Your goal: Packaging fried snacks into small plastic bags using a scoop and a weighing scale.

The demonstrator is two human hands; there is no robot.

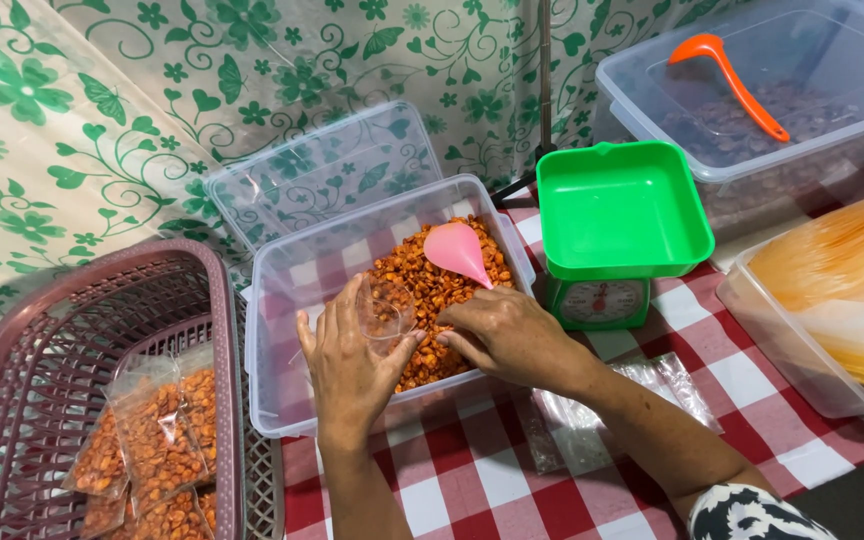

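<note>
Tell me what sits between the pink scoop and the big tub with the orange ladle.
In the head view, a green kitchen scale stands between the pink scoop and the big tub with the orange ladle, on the checked tablecloth.

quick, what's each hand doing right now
Left hand: closed on a small clear plastic bag, held open over the clear tub.
Right hand: fingers curled in the orange snack pieces; whether it grips any cannot be told.
</note>
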